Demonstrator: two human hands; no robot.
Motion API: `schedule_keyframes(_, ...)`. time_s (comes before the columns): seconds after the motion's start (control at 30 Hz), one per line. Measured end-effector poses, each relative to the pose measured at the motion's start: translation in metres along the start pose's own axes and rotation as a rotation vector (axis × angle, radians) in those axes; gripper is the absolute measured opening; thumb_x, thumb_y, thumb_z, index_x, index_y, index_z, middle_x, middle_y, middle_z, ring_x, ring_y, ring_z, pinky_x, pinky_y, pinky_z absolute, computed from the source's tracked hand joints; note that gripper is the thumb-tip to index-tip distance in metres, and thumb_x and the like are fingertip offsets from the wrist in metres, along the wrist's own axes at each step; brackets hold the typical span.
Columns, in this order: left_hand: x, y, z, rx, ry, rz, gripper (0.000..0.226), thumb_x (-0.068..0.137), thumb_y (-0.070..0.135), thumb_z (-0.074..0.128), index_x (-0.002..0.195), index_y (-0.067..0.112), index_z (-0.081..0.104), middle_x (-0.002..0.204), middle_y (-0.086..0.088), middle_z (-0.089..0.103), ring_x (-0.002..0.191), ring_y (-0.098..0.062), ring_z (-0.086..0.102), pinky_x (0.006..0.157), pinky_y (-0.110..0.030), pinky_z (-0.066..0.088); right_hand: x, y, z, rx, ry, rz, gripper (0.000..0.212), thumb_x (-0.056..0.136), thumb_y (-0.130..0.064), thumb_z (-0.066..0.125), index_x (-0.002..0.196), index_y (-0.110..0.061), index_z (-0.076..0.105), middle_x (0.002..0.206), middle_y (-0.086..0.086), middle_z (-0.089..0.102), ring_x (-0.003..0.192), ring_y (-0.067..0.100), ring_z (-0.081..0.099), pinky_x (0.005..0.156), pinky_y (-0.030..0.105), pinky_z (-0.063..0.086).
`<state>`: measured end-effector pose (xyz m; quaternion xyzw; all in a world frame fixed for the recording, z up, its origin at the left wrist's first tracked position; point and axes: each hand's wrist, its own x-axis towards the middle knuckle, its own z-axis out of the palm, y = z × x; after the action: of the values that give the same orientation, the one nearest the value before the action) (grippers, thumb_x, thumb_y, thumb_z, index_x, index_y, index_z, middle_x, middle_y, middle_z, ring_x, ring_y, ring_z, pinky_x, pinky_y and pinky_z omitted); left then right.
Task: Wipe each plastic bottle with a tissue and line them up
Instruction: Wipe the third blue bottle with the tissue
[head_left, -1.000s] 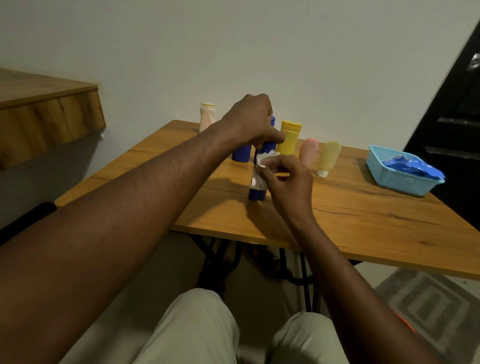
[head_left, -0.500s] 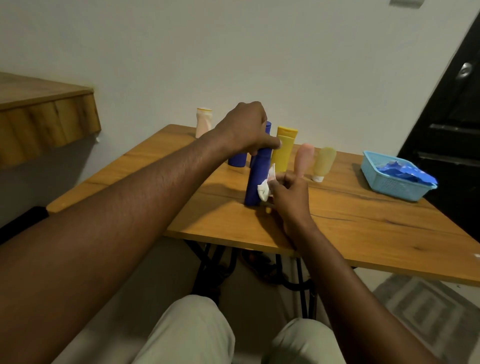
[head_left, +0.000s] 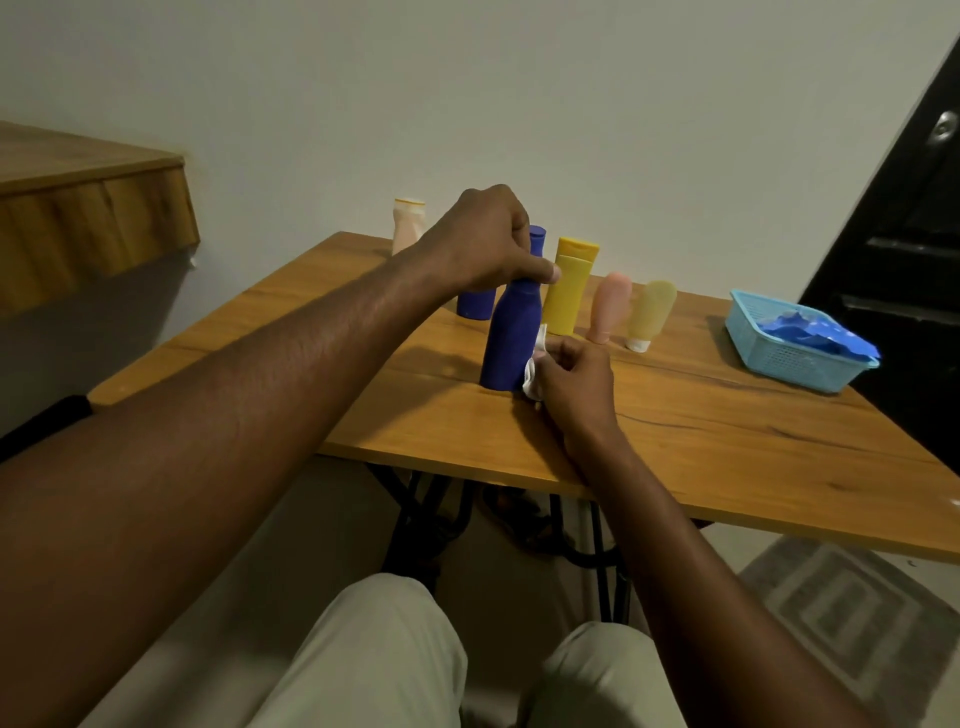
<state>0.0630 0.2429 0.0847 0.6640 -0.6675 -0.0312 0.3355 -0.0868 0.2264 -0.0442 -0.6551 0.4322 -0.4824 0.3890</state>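
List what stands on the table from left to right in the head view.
Beige bottle → near blue bottle → yellow bottle → pink tube → pale yellow tube → blue basket.

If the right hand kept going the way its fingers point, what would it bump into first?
Probably the nearest blue bottle: the right hand holds a tissue that looks pressed against its lower side, while the left hand grips its top.

Matt plastic bottle (head_left: 511, 338), wood-grain table (head_left: 727, 431)
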Motion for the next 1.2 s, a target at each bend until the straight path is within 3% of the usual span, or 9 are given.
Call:
schedule_keyframes(0.27, -0.005, 0.003, -0.008, -0.009, -0.085, 0.014, 0.034, 0.086, 0.035, 0.081, 0.111, 0.012, 0.078, 0.111, -0.004, 0.074, 0.097, -0.018, 0.067, 0.070, -0.026, 0.051, -0.012, -0.001, -0.004, -0.072, 0.013, -0.054, 0.025, 0.088, -0.009, 0.069, 0.112, -0.016, 0.073, 0.105, -0.004, 0.074, 0.096, 0.010, 0.070, 0.083, 0.041, 0.062)
schedule_keyframes(0.43, -0.011, 0.008, -0.011, -0.110, -0.147, -0.008, 0.033, 0.089, 0.027, 0.078, 0.119, 0.012, 0.076, 0.116, -0.003, 0.074, 0.108, -0.022, 0.066, 0.091, -0.037, 0.052, -0.013, -0.017, -0.014, 0.001, 0.205, -0.243, 0.012, 0.096, -0.015, 0.065, 0.105, -0.015, 0.073, 0.093, -0.008, 0.072, 0.088, 0.002, 0.066, 0.074, 0.014, 0.054)
schedule_keyframes(0.57, -0.013, 0.008, -0.004, -0.130, -0.126, 0.003, 0.028, 0.089, 0.028, 0.077, 0.112, 0.011, 0.077, 0.110, -0.006, 0.075, 0.103, -0.023, 0.068, 0.091, -0.040, 0.054, 0.011, -0.050, -0.027, -0.024, 0.307, -0.352, 0.014, 0.096, -0.008, 0.062, 0.102, -0.015, 0.073, 0.092, -0.005, 0.070, 0.088, 0.006, 0.065, 0.076, 0.020, 0.057)
schedule_keyframes(0.7, -0.015, 0.002, 0.007, -0.171, -0.064, 0.020, 0.027, 0.086, 0.025, 0.081, 0.110, 0.015, 0.076, 0.099, 0.003, 0.072, 0.091, -0.011, 0.065, 0.071, -0.020, 0.045, 0.030, -0.078, -0.034, -0.227, 0.124, -0.476, 0.020, 0.092, -0.004, 0.063, 0.102, -0.016, 0.075, 0.092, -0.005, 0.072, 0.090, 0.010, 0.065, 0.080, 0.031, 0.058)
schedule_keyframes(0.8, -0.017, -0.005, 0.011, -0.184, 0.004, 0.010, 0.015, 0.083, 0.026, 0.083, 0.088, 0.018, 0.072, 0.080, 0.006, 0.067, 0.076, -0.007, 0.060, 0.065, -0.021, 0.041, 0.029, -0.085, -0.034, -0.556, -0.064, -0.560, 0.029, 0.091, -0.001, 0.064, 0.118, -0.011, 0.071, 0.115, 0.005, 0.069, 0.105, 0.019, 0.063, 0.092, 0.036, 0.055)
schedule_keyframes(0.87, -0.018, -0.009, 0.011, -0.225, 0.040, -0.004, 0.015, 0.080, 0.025, 0.085, 0.083, 0.018, 0.072, 0.079, 0.003, 0.069, 0.076, -0.010, 0.062, 0.066, -0.024, 0.046, 0.025, -0.084, -0.037, -0.765, -0.122, -0.644, 0.038, 0.091, 0.003, 0.062, 0.126, -0.010, 0.067, 0.128, 0.009, 0.064, 0.118, 0.024, 0.058, 0.097, 0.035, 0.050)
schedule_keyframes(0.93, -0.020, -0.011, 0.011, -0.268, 0.055, -0.005, 0.022, 0.079, 0.025, 0.086, 0.097, 0.016, 0.078, 0.092, 0.001, 0.075, 0.088, -0.013, 0.067, 0.072, -0.022, 0.048, 0.021, -0.084, -0.040, -0.830, -0.119, -0.665, 0.047, 0.091, 0.006, 0.059, 0.134, -0.012, 0.063, 0.135, 0.009, 0.061, 0.125, 0.025, 0.053, 0.100, 0.036, 0.046)
schedule_keyframes(1.03, -0.020, -0.008, 0.011, -0.267, 0.071, -0.011, 0.038, 0.077, 0.025, 0.088, 0.111, 0.015, 0.076, 0.101, 0.003, 0.075, 0.095, -0.011, 0.067, 0.072, -0.016, 0.046, 0.023, -0.084, -0.044, -0.910, -0.114, -0.634, 0.050, 0.092, 0.006, 0.056, 0.138, -0.014, 0.059, 0.133, 0.010, 0.060, 0.120, 0.026, 0.049, 0.094, 0.036, 0.043)
schedule_keyframes(1.2, -0.017, -0.015, 0.009, -0.268, 0.071, -0.046, 0.035, 0.075, 0.027, 0.090, 0.104, 0.012, 0.077, 0.095, -0.001, 0.076, 0.092, -0.017, 0.071, 0.077, -0.028, 0.054, 0.027, -0.098, -0.032, -0.999, -0.161, -0.652, 0.050, 0.091, 0.001, 0.060, 0.139, -0.016, 0.059, 0.129, 0.011, 0.053, 0.120, 0.028, 0.045, 0.093, 0.040, 0.046)
